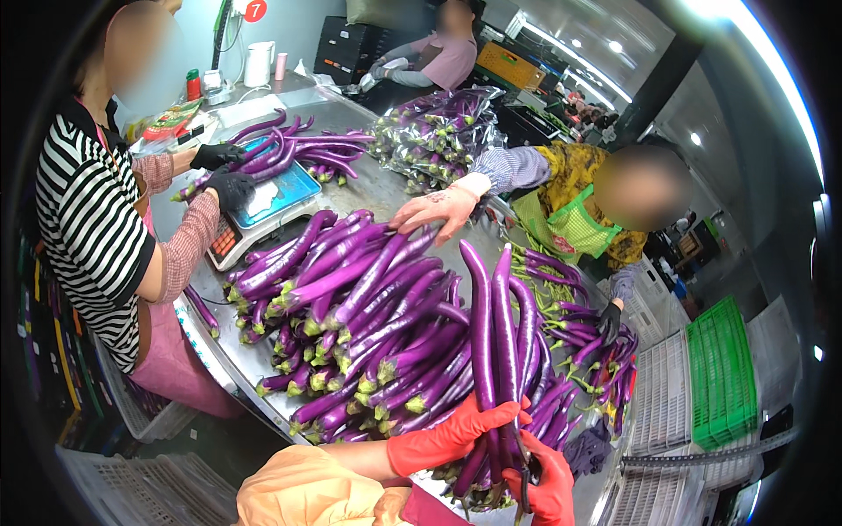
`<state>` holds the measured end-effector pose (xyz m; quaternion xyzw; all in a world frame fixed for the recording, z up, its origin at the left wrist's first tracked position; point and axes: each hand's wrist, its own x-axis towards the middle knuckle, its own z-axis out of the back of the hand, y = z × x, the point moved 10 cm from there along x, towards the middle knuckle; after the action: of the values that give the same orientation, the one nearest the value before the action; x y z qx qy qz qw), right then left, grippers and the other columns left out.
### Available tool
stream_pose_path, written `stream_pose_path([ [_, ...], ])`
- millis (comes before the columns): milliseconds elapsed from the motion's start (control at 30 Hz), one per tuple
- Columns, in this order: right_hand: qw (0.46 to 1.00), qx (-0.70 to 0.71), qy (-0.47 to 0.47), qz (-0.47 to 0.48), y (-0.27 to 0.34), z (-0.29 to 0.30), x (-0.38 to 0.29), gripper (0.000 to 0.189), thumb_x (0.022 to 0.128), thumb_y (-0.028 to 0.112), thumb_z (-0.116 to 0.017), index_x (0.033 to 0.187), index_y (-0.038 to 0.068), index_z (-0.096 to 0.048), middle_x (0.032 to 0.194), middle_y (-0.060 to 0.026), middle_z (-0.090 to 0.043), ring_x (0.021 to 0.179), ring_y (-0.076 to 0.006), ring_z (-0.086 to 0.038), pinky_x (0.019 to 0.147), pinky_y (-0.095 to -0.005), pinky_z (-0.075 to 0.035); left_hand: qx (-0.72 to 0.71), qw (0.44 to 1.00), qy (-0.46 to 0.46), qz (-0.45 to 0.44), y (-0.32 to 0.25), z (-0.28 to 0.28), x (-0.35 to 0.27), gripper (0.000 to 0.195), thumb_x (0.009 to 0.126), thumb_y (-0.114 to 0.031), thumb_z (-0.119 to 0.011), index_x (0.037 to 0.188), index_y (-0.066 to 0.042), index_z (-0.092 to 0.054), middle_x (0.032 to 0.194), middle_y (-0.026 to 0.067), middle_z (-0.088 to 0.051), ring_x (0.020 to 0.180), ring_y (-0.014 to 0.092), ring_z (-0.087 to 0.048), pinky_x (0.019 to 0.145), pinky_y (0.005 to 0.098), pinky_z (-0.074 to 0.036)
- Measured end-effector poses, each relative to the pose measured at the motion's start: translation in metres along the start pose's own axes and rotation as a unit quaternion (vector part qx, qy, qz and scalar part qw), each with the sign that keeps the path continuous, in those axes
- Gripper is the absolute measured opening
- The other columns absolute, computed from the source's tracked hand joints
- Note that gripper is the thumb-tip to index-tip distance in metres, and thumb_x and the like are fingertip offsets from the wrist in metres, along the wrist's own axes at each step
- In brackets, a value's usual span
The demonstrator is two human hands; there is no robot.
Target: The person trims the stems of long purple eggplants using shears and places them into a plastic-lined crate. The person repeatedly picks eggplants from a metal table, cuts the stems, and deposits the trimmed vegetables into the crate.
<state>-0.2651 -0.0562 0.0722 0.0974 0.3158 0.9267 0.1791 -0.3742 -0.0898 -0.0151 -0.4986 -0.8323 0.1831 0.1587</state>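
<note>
Several long purple eggplants (505, 315) stand nearly upright in front of me. My left hand (454, 427), in a red rubber glove, is closed around their lower part with the thumb across them. My right hand (543, 477), gloved alike, grips the stem ends lower down. To the left lies a big pile of eggplants (368, 302) on the metal table, many with their green caps towards me. Behind my hands more eggplants (552, 411) lie loose. A person opposite rests a pink-gloved hand (441, 210) on the far edge of the pile.
At the left, a person in black gloves holds eggplants over a digital scale (263, 223). Clear bags of eggplants (437, 135) stand at the back. Green beans (536, 283) lie near the person opposite. White crates (661, 381) and a green crate (722, 375) are stacked at the right.
</note>
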Motion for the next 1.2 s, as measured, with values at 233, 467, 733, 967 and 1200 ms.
stream_pose_path([
  [233,0.997,0.003,-0.067,-0.050,0.002,0.013,-0.023,0.066,0.065,0.022,-0.087,0.123,0.004,-0.062,0.113,-0.0117,-0.065,0.101,-0.0214,-0.063,0.087,-0.0330,-0.049,0.038,0.999,0.028,0.011,0.002,-0.017,-0.006,0.051,0.087,-0.030,-0.070,0.124,-0.001,-0.050,0.107,0.0138,-0.062,0.096,0.020,-0.061,0.085,0.0345,-0.051],
  [467,0.974,0.188,-0.086,-0.088,-0.005,0.007,-0.027,0.062,0.071,0.010,-0.078,0.129,0.003,-0.056,0.110,-0.0097,-0.065,0.096,-0.0175,-0.062,0.084,-0.0312,-0.049,-0.003,0.999,0.040,0.034,-0.006,-0.019,-0.005,0.053,0.086,-0.030,-0.071,0.125,-0.001,-0.047,0.110,0.0133,-0.060,0.103,0.021,-0.060,0.087,0.0375,-0.053],
  [733,0.916,0.375,-0.137,-0.045,-0.012,0.014,-0.024,0.055,0.082,0.007,-0.063,0.132,-0.004,-0.043,0.108,-0.0180,-0.064,0.099,-0.0214,-0.062,0.085,-0.0290,-0.045,-0.014,0.998,0.052,-0.036,-0.029,-0.006,-0.001,0.057,0.084,-0.037,-0.071,0.125,-0.003,-0.049,0.105,0.0110,-0.066,0.101,0.019,-0.063,0.084,0.0327,-0.052],
  [967,0.952,0.288,-0.071,-0.077,-0.004,-0.017,-0.014,0.075,0.072,0.023,-0.082,0.135,0.001,-0.046,0.120,-0.0098,-0.058,0.111,-0.0193,-0.054,0.097,-0.0335,-0.041,-0.027,0.988,0.152,0.014,-0.012,-0.029,-0.005,0.057,0.086,-0.033,-0.070,0.128,-0.003,-0.046,0.111,0.0115,-0.063,0.110,0.022,-0.060,0.093,0.0391,-0.050],
  [1200,0.986,0.031,-0.159,0.050,0.008,0.001,-0.015,0.069,0.071,0.015,-0.081,0.131,0.001,-0.050,0.116,-0.0169,-0.062,0.104,-0.0284,-0.062,0.091,-0.0372,-0.048,0.056,0.991,0.125,-0.001,-0.021,-0.025,-0.005,0.065,0.084,-0.040,-0.071,0.133,-0.005,-0.045,0.122,0.0145,-0.059,0.116,0.026,-0.056,0.103,0.0428,-0.041],
])
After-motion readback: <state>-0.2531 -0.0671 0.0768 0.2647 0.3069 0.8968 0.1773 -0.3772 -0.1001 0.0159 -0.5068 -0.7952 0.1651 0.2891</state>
